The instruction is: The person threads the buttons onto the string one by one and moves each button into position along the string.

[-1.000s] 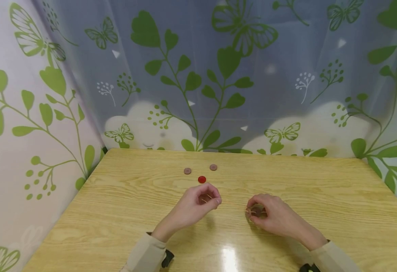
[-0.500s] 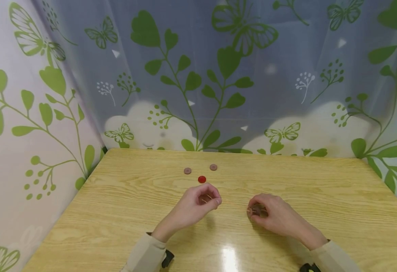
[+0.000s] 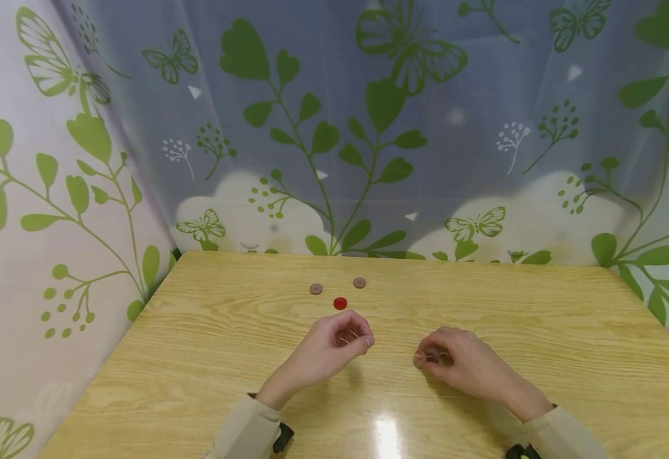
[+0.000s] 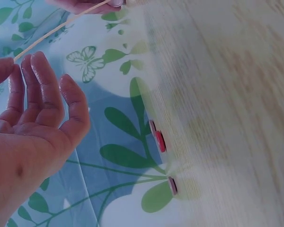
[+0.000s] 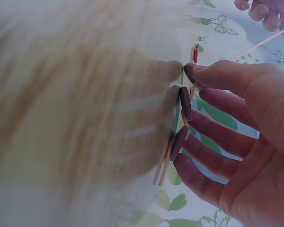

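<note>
My left hand (image 3: 317,350) is raised over the table, thumb and index fingertip pinching a thin light cord (image 4: 68,21). The cord slants from there toward the right hand in the left wrist view. My right hand (image 3: 472,366) is low at the tabletop, its thumb and fingertip holding a brown button (image 3: 419,361). Under its curled fingers stand tilted brown buttons (image 5: 179,143), with pieces of light cord (image 5: 164,165) beside them. Beyond the left hand lie a red button (image 3: 340,303) and two brownish buttons, one left (image 3: 316,289) and one right (image 3: 359,282).
The wooden table (image 3: 225,331) has a shiny top with a bright reflection near its front. A patterned curtain (image 3: 334,127) with leaves and butterflies hangs behind it, and a similar pale one (image 3: 53,191) stands at the left.
My right fingertips have shifted slightly, and the brown button's face shows more now than half a second ago. The left hand and the three buttons on the table are where they were.
</note>
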The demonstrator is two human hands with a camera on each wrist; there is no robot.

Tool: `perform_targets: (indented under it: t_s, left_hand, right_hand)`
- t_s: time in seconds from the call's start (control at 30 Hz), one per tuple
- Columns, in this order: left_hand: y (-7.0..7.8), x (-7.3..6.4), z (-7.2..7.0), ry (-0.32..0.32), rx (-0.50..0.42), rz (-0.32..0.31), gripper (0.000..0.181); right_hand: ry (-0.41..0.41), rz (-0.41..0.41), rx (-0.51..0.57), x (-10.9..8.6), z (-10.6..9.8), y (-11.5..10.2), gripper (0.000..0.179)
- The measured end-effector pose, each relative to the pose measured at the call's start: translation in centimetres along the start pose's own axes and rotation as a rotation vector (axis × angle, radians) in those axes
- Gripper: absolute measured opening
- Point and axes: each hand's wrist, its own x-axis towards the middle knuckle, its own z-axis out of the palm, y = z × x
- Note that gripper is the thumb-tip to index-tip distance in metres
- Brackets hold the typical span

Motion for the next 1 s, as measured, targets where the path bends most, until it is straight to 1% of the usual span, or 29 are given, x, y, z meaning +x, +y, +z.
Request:
perform_targets:
  t_s: [0.3,0.4,0.53,0.67,0.8,0.9,1.0]
  left_hand:
    - [-0.2,0.0,0.1,0.0,0.005,-0.007,0.005]
    - [-0.3,0.1,0.2,0.0,0.01,-0.009,0.005]
    - [-0.3,0.2,0.2,0.0,0.019,-0.009,0.005]
    - [-0.4,0.2,0.3,0.002,0.023,-0.015,0.005]
    - [-0.5,0.3,0.4,0.005,0.02,-0.021,0.005]
    - [-0.6,0.4,0.4,0.007,0.016,-0.029,0.005]
    - [-0.7,0.5,0.6,0.007,0.011,-0.043,0.005]
  right_hand:
    - [0.002,-0.027,-0.029,-0.1,0.0,0.1,0.018]
    - [-0.002,-0.025,-0.011,-0.1,-0.1,0.0,0.018]
    - [0.0,-0.009,0.038,-0.2,-0.2,-0.3,0.013]
    - [0.022,0.008,0.09,-0.3,-0.1,-0.6,0.01]
    - [0.094,-0.033,0.098,-0.4,0.2,-1.0,0.011]
    - [0.181,-0.113,0.112,-0.3,0.6,-1.4,0.012]
    - [0.246,-0.181,0.135,-0.2,0.8,-1.9,0.016]
